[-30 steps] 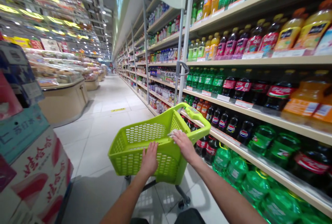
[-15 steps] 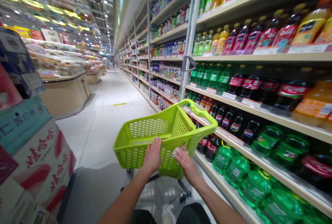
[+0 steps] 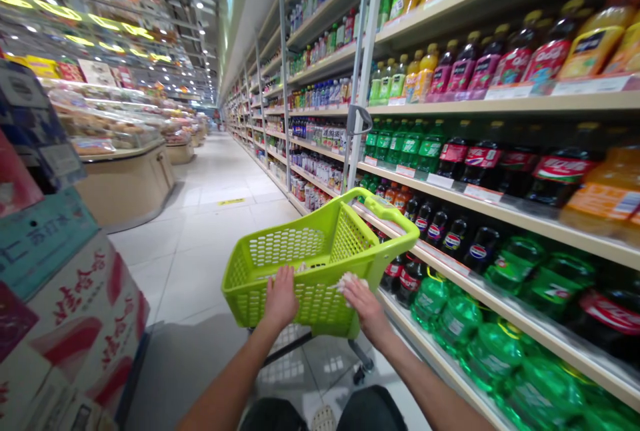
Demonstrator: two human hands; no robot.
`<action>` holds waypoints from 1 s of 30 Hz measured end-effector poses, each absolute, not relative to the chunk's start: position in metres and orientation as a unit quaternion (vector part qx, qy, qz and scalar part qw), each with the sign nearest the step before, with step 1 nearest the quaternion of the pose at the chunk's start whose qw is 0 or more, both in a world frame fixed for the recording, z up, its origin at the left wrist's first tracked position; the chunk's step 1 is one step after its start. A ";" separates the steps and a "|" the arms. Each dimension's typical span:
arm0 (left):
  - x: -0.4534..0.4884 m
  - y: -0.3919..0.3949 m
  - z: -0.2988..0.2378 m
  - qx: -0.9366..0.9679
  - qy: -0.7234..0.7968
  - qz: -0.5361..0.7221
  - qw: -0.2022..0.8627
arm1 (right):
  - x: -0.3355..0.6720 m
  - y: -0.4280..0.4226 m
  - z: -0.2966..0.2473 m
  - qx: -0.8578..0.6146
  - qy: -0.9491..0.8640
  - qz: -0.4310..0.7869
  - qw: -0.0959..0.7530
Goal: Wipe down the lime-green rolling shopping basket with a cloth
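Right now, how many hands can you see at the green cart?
2: the left hand at the near rim of the green cart, and the right hand with a crumpled whitish cloth against its side. Neither is hidden.

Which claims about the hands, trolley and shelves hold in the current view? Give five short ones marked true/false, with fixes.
1. The left hand is at the near side of the green basket. True.
2. The right hand holds a bottle. False: it has a whitish crumpled cloth or tissue.
3. The trolley handle is on the basket's shelf side. True.
4. The bottle shelves line the picture's left side. False: they line the right.
5. Printed cartons stand at the picture's left. True.
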State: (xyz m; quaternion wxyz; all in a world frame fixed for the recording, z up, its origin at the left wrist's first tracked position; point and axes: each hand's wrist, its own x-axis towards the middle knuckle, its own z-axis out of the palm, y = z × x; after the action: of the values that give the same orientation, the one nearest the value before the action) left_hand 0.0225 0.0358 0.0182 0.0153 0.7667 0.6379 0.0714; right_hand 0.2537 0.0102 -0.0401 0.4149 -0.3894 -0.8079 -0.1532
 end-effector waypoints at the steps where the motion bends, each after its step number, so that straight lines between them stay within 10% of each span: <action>1: 0.019 0.036 0.016 0.763 0.643 0.069 0.006 | 0.250 0.014 -0.029 -0.396 -0.794 -0.157 0.433; 30: -0.048 0.032 0.010 0.771 0.633 0.051 0.040 | 0.155 0.036 -0.026 -0.333 -0.827 -0.140 0.429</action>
State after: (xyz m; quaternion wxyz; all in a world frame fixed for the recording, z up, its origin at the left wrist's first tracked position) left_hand -0.0484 0.0318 0.0104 0.0396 0.7713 0.6331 0.0511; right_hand 0.1553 0.0364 -0.0262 0.4295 -0.3334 -0.8275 -0.1402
